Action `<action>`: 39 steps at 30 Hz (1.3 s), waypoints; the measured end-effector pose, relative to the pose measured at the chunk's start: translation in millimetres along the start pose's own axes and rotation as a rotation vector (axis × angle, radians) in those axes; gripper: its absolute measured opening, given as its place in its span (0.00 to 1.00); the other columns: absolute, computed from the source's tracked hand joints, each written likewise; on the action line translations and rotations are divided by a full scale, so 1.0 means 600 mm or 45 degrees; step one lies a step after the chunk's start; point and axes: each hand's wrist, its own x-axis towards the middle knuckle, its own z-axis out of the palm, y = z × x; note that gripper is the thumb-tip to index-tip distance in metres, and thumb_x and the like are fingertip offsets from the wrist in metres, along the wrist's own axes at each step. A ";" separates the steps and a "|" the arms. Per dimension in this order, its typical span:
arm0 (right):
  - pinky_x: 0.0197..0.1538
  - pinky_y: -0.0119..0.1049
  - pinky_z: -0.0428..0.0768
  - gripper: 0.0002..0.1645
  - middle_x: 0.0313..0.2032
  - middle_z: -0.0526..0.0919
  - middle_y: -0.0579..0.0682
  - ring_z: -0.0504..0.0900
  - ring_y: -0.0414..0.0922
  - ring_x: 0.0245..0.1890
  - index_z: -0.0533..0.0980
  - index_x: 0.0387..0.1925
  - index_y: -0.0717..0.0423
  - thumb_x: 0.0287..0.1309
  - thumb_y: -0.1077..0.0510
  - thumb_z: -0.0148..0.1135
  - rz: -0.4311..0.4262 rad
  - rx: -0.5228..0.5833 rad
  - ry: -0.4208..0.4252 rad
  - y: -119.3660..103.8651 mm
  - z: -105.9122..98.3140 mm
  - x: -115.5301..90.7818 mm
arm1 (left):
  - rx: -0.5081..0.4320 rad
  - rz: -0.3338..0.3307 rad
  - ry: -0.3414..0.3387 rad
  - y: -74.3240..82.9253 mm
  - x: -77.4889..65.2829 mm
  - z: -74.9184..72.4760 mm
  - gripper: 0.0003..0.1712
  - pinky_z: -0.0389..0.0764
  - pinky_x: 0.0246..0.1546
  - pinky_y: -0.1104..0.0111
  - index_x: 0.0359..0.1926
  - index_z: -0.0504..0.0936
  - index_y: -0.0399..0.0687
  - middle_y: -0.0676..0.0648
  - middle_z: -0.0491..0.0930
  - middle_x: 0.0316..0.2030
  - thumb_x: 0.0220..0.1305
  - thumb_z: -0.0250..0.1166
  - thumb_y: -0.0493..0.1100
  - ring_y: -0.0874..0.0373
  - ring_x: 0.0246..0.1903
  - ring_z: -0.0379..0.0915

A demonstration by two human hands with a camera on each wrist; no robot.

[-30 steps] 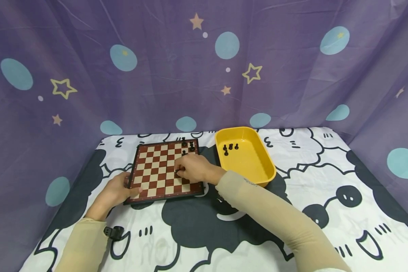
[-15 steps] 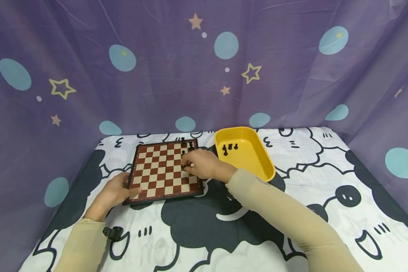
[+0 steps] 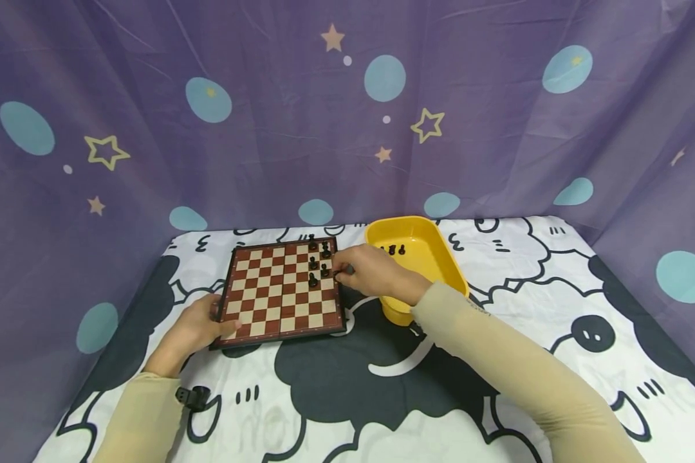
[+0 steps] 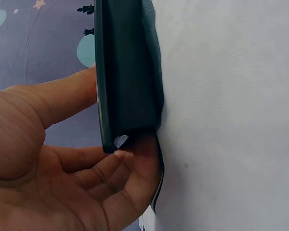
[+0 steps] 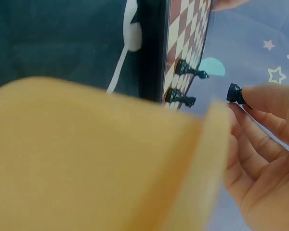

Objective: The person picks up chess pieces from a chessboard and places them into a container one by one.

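A brown-and-cream chessboard (image 3: 260, 289) lies at centre-left in the head view, several black chess pieces (image 3: 313, 280) standing near its right side. My left hand (image 3: 199, 325) grips the board's left edge; in the left wrist view the thumb is over the top and fingers reach beneath. Just off the right edge, my right hand (image 3: 373, 270) pinches a black chess piece (image 5: 235, 94) between thumb and fingertips. Its base shows in the right wrist view, but the fingers cover the rest, so its kind is unclear.
A yellow tray (image 3: 448, 263) stands right of the board, partly behind the right forearm, with a few black chess pieces (image 3: 392, 249) inside. Its blurred wall fills the right wrist view's foreground. A cartoon-print cloth (image 3: 347, 392) covers the table; a purple curtain (image 3: 289, 161) hangs behind.
My right hand has moved right and slightly up, from over the board to beyond its right edge, uncovering pieces there. My left hand stays on the board.
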 end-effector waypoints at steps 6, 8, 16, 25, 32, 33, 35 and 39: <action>0.37 0.35 0.76 0.07 0.36 0.83 0.40 0.78 0.37 0.33 0.81 0.41 0.47 0.60 0.55 0.62 -0.005 -0.022 0.030 0.013 -0.017 -0.015 | -0.001 -0.006 -0.001 -0.001 -0.001 0.001 0.45 0.73 0.37 0.54 0.63 0.60 0.27 0.32 0.75 0.44 0.56 0.71 0.50 0.45 0.40 0.74; 0.37 0.34 0.76 0.07 0.36 0.82 0.40 0.77 0.37 0.33 0.81 0.41 0.47 0.61 0.55 0.63 -0.002 -0.024 0.036 0.017 -0.023 -0.020 | -0.001 -0.007 0.000 -0.001 -0.001 0.002 0.44 0.73 0.37 0.54 0.63 0.60 0.27 0.32 0.75 0.44 0.56 0.71 0.49 0.45 0.40 0.74; 0.38 0.36 0.77 0.07 0.35 0.82 0.42 0.77 0.39 0.33 0.81 0.40 0.49 0.59 0.56 0.64 0.045 -0.039 0.065 0.040 -0.038 -0.036 | 0.006 -0.004 0.005 0.000 -0.001 0.001 0.44 0.73 0.37 0.54 0.63 0.60 0.27 0.31 0.75 0.44 0.56 0.71 0.49 0.45 0.40 0.74; 0.38 0.39 0.77 0.05 0.33 0.83 0.42 0.79 0.41 0.34 0.82 0.37 0.50 0.58 0.57 0.65 0.079 -0.064 0.094 0.065 -0.049 -0.046 | 0.001 -0.026 0.003 0.000 -0.001 0.001 0.44 0.73 0.38 0.53 0.63 0.59 0.27 0.31 0.75 0.45 0.56 0.71 0.49 0.44 0.41 0.74; 0.37 0.38 0.76 0.02 0.29 0.81 0.41 0.76 0.40 0.30 0.81 0.33 0.51 0.56 0.60 0.66 0.037 -0.057 0.127 0.089 -0.050 -0.054 | -0.005 -0.042 -0.006 0.003 -0.002 0.000 0.46 0.72 0.39 0.52 0.64 0.59 0.28 0.31 0.74 0.46 0.56 0.71 0.50 0.44 0.42 0.73; 0.37 0.38 0.76 0.03 0.29 0.81 0.41 0.77 0.40 0.30 0.81 0.33 0.52 0.55 0.60 0.66 0.034 -0.051 0.128 0.093 -0.051 -0.055 | -0.005 -0.044 -0.007 0.004 -0.002 -0.001 0.46 0.72 0.39 0.52 0.64 0.58 0.28 0.31 0.74 0.46 0.56 0.71 0.50 0.43 0.42 0.73; 0.38 0.38 0.76 0.03 0.29 0.81 0.42 0.77 0.40 0.30 0.81 0.33 0.52 0.56 0.60 0.66 0.038 -0.036 0.125 0.098 -0.052 -0.056 | -0.006 -0.047 -0.007 0.005 -0.002 -0.001 0.46 0.72 0.39 0.52 0.64 0.58 0.28 0.31 0.73 0.47 0.56 0.71 0.50 0.43 0.42 0.73; 0.39 0.38 0.76 0.03 0.31 0.83 0.42 0.78 0.41 0.32 0.82 0.34 0.52 0.56 0.60 0.66 0.075 -0.010 0.104 0.106 -0.058 -0.059 | -0.003 -0.048 -0.007 0.006 -0.002 -0.001 0.46 0.72 0.39 0.52 0.65 0.58 0.28 0.31 0.73 0.47 0.56 0.71 0.50 0.43 0.42 0.73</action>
